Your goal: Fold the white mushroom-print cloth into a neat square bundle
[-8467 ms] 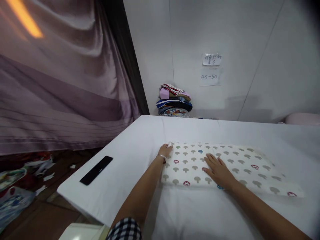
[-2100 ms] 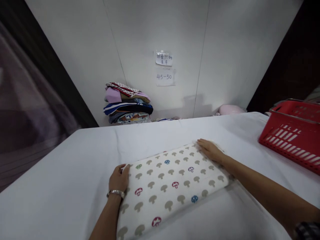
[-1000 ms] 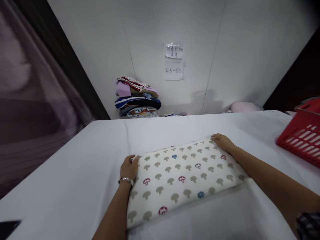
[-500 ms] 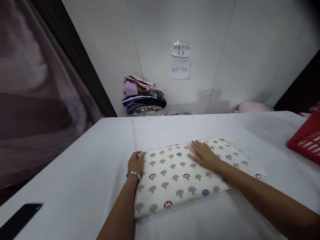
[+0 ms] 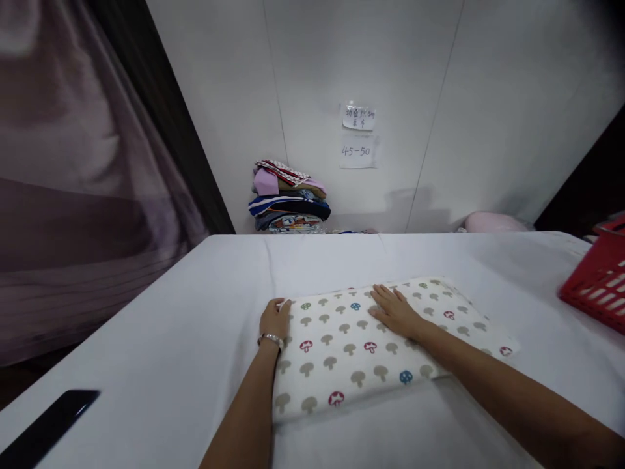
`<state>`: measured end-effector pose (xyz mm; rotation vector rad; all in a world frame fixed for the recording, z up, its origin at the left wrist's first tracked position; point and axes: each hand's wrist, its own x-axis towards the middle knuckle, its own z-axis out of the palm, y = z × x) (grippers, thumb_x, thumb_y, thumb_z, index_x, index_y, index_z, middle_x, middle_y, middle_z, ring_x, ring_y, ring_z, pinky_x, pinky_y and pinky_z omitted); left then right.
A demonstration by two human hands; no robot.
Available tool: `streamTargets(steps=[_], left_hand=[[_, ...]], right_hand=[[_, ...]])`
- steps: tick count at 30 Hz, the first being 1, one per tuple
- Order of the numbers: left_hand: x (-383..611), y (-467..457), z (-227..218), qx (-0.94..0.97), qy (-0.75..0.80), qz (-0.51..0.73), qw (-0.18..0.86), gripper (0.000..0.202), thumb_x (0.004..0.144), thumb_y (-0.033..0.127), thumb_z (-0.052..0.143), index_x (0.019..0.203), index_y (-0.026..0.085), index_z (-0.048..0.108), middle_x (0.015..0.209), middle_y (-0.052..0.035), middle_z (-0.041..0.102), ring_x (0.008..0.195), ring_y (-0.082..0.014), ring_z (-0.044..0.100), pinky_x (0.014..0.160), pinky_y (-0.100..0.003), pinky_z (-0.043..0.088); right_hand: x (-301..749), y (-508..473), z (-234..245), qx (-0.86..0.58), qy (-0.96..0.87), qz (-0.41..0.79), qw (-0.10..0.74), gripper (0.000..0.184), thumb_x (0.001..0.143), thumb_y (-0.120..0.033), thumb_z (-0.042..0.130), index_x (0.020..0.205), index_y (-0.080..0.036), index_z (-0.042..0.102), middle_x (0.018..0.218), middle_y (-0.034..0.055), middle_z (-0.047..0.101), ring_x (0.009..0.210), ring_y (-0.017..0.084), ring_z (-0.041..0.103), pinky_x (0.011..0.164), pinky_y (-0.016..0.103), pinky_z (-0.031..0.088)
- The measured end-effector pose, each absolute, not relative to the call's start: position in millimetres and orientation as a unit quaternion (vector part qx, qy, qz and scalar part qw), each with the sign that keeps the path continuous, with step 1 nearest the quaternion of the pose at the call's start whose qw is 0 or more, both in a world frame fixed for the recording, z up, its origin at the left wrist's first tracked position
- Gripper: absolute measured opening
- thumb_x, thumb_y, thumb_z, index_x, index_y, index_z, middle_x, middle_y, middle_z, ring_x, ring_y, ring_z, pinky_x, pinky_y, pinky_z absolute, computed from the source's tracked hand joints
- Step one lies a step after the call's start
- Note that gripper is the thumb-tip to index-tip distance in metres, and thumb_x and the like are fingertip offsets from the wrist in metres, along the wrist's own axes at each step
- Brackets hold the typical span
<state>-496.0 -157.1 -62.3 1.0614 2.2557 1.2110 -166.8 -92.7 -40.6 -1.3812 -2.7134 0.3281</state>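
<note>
A folded white cloth (image 5: 342, 358) printed with grey, red, blue and green mushrooms lies as a long flat bundle on the white table. At its far left corner is my left hand (image 5: 275, 319), with a bracelet on the wrist; the fingers curl against the cloth's left edge, the thumb by the corner. My right hand (image 5: 398, 312) rests palm down on top of the cloth near its far edge, fingers stretched and a little spread. The right forearm crosses over part of the cloth and hides it.
A black phone (image 5: 49, 426) lies at the table's near left. To the right stands a red plastic basket (image 5: 598, 277). Beyond the far edge are a stack of folded fabrics (image 5: 290, 198) and a pink bundle (image 5: 493, 222). Two paper signs (image 5: 360, 151) hang on the wall.
The whole view has shifted slightly, so things appear a little lower and mostly further right. Both hands stay in about the same places on the cloth.
</note>
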Motion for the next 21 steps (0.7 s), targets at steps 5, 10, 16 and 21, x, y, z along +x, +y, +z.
streamTargets(steps=[5,10,16,21], left_hand=[[-496.6,-155.8,-65.0,0.374,0.804,0.424,0.185,0.033,0.072,0.045,0.054,0.091,0.019,0.059,0.065,0.0009,0.057,0.061,-0.0149,0.058,0.057,-0.025,0.041],[-495.8,-156.5,-62.4,0.381,0.81,0.408,0.181,0.032,0.073,0.045,0.052,0.092,0.019,0.059,0.066,0.0008,0.058,0.063,-0.0155,0.058,0.058,-0.025,0.041],[-492.1,-158.7,-56.9,0.374,0.802,0.42,0.201,0.031,0.073,0.042,0.053,0.093,0.018,0.058,0.065,0.0005,0.058,0.061,-0.0156,0.059,0.057,-0.025,0.042],[-493.9,-157.7,-56.7,0.38,0.81,0.406,0.184,0.031,0.073,0.042,0.054,0.091,0.019,0.059,0.067,-0.0001,0.059,0.064,-0.0163,0.059,0.059,-0.026,0.042]], right_hand=[[-171.8,-88.1,-43.5,-0.456,-0.884,0.092,0.047,0.072,0.084,-0.063,0.017,0.139,-0.017,0.027,0.147,0.0096,0.018,0.135,0.024,0.01,0.107,0.046,0.01],[-175.4,-88.8,-42.0,-0.455,-0.885,0.09,0.04,0.07,0.085,-0.062,0.017,0.139,-0.018,0.026,0.147,0.0089,0.018,0.135,0.023,0.011,0.107,0.046,0.01],[-179.0,-97.8,-47.5,-0.473,-0.876,0.08,0.057,0.07,0.085,-0.061,0.017,0.139,-0.018,0.027,0.147,0.0093,0.016,0.135,0.024,0.01,0.107,0.046,0.01],[-180.2,-99.7,-52.8,-0.469,-0.879,0.071,0.054,0.071,0.084,-0.062,0.016,0.139,-0.019,0.027,0.147,0.0085,0.017,0.135,0.022,0.009,0.107,0.045,0.008]])
